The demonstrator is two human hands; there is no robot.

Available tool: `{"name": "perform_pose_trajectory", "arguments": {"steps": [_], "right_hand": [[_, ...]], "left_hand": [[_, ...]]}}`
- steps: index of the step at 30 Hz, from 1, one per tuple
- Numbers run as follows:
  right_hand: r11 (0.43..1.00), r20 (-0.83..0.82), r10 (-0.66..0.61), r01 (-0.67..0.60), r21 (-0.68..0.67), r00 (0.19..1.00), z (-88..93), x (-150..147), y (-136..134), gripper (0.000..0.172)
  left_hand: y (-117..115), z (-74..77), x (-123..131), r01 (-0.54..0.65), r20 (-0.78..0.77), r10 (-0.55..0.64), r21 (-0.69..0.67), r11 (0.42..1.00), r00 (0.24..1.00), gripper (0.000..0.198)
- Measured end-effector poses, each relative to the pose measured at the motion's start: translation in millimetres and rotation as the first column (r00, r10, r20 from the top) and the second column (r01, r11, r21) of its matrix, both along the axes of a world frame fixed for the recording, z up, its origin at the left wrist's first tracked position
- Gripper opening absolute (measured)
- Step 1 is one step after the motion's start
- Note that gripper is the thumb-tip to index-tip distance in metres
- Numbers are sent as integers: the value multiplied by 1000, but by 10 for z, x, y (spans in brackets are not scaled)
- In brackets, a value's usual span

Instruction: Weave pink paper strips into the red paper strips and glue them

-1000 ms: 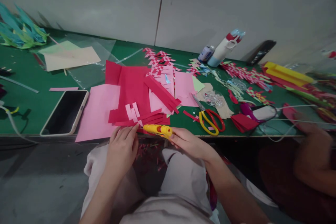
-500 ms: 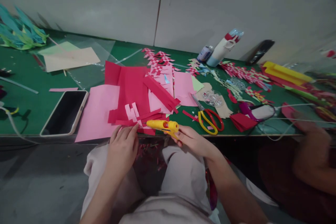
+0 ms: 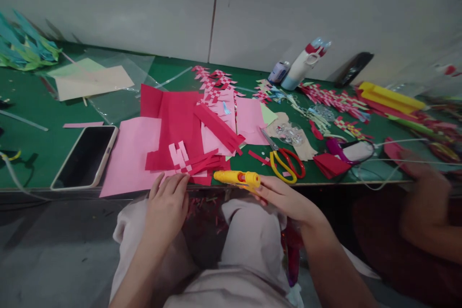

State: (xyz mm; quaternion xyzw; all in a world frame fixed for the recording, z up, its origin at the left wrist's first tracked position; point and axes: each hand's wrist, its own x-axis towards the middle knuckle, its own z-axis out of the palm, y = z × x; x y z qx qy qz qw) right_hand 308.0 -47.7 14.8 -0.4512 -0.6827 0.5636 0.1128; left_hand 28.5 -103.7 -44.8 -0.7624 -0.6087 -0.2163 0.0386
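Note:
My right hand [image 3: 279, 196] is closed round a yellow glue gun [image 3: 236, 178], its nozzle pointing left over the table's front edge. My left hand [image 3: 169, 202] rests at that edge, fingers lying on the near side of the paper strips; its thumb is hidden. Just beyond its fingertips lies a partly woven piece of pink and red paper strips [image 3: 178, 156]. Loose red strips [image 3: 207, 161] spread to its right, between the woven piece and the glue gun. Under them are a red sheet [image 3: 182, 118] and a pink sheet [image 3: 133, 149].
A phone [image 3: 85, 156] lies left. Red-and-yellow scissors [image 3: 282, 163] lie open right of the papers. Woven paper chains [image 3: 216, 84], a bottle [image 3: 301, 70] and a can [image 3: 278, 72] are farther back. At far right, another person's hand [image 3: 418, 166] is near pink-red paper.
My right hand has drawn the glue gun to the right, away from the woven strips and my left hand. The left hand has stayed nearly in place. The view has shifted slightly.

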Motion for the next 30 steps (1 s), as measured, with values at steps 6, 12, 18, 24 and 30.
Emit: {"name": "perform_pose_trajectory", "arguments": {"steps": [6, 12, 18, 24, 30], "right_hand": [[1000, -16, 13, -13, -5, 1000, -10, 10, -19, 43], [1000, -38, 6, -6, -15, 999, -16, -12, -6, 44], [1000, -35, 6, -7, -15, 999, -7, -28, -2, 45], [1000, -28, 13, -13, 8, 1000, -27, -28, 0, 46], [1000, -31, 20, -20, 22, 999, -41, -27, 4, 44]], "left_hand": [[23, -17, 6, -4, -63, 3, -9, 1000, 998, 40], [36, -7, 23, -11, -68, 9, -30, 999, 998, 38], [43, 9, 35, -14, -95, 11, -34, 999, 995, 37], [52, 18, 60, -18, -175, 13, -30, 999, 985, 36], [66, 28, 70, -17, -231, 10, -27, 999, 973, 35]]}}
